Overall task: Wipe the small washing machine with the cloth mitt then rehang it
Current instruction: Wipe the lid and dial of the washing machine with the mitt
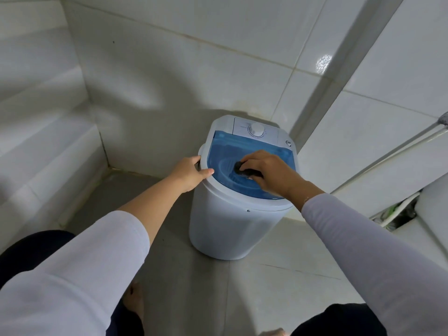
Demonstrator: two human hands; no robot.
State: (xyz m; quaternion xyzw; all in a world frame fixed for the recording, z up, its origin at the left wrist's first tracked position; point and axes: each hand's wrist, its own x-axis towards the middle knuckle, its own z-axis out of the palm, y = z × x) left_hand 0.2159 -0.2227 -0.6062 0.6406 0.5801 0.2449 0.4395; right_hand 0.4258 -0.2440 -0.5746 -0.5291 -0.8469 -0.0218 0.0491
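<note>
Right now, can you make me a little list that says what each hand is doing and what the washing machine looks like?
Place: tiled corner, washing machine on the floor
Machine: small, white, round body
Lid: blue see-through lid, closed
Dial: white knob on the panel behind the lid
Left hand: left hand grips the machine's left rim
Right hand: right hand presses a dark cloth mitt on the lid
Mitt: mostly hidden under the fingers
Rehang: not yet done; the hanging place is not in view
</note>
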